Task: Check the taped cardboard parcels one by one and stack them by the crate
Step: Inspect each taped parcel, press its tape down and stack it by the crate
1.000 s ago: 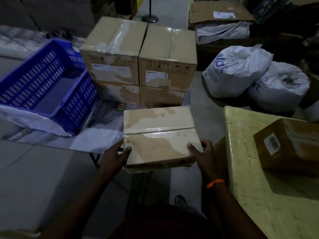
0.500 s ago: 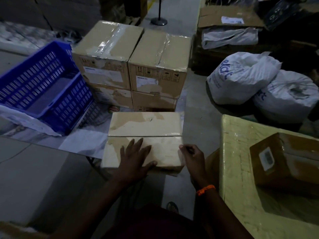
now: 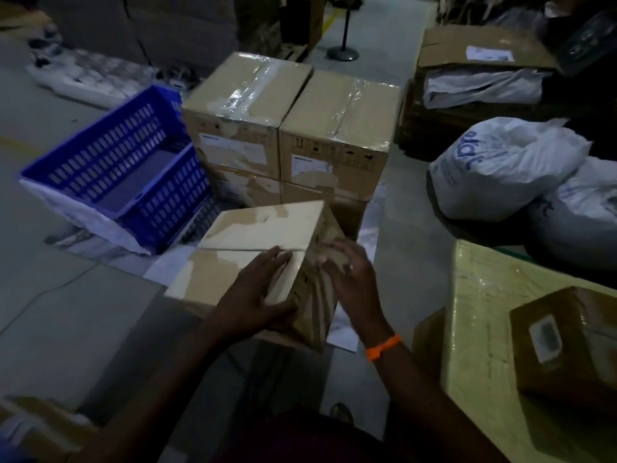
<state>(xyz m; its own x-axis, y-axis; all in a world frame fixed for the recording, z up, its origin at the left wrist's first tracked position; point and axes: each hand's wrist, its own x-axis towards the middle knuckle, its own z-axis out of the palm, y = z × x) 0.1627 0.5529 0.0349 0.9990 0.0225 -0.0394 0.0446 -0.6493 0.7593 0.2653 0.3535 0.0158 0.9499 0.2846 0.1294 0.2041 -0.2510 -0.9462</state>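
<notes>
A taped cardboard parcel (image 3: 253, 242) is tilted in front of me, its top face turned to the left and its right side showing. My left hand (image 3: 257, 292) lies flat on the top face, thumb at the near right corner. My right hand (image 3: 350, 282) touches the right side with loosely bent fingers. Behind it stands a stack of taped parcels (image 3: 290, 128), two wide and two high. The blue plastic crate (image 3: 120, 175) sits to the left of that stack.
A yellow wrapped block (image 3: 480, 312) at my right carries a small brown box (image 3: 567, 349). Two white sacks (image 3: 500, 165) lie on the floor at the right. Flattened cardboard and grey bags (image 3: 480, 68) are piled behind. A post base (image 3: 343, 53) stands far back.
The parcel lay level and is now tipped with its right side raised into view. My left hand went from the near left corner onto the top face. My right hand shifted onto the right side.
</notes>
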